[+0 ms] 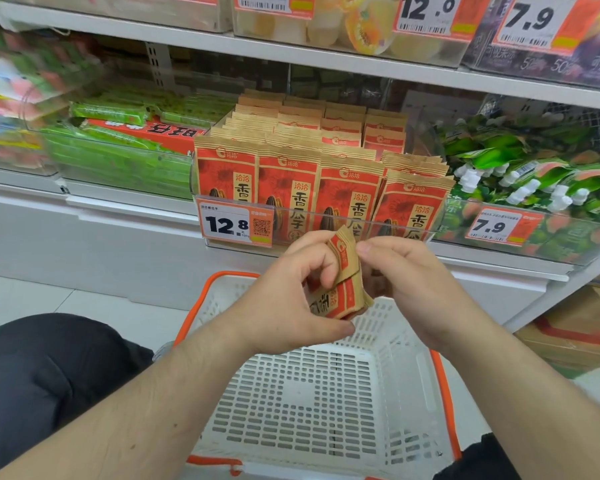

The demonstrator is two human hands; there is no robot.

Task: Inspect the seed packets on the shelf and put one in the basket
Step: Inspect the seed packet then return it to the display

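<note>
The packet [340, 282] you hold is tan kraft with a red panel and pale lettering. Behind it, the shelved seed packets [321, 188] repeat that scheme: tan tops, red fields bearing a faint flower pattern, black striped seeds and dark characters on cream strips. Below the packet, your basket [326, 403] is white with a slotted grid and orange rim. Left of the packets, the price tag [235, 223] shows black digits on white beside orange.
</note>
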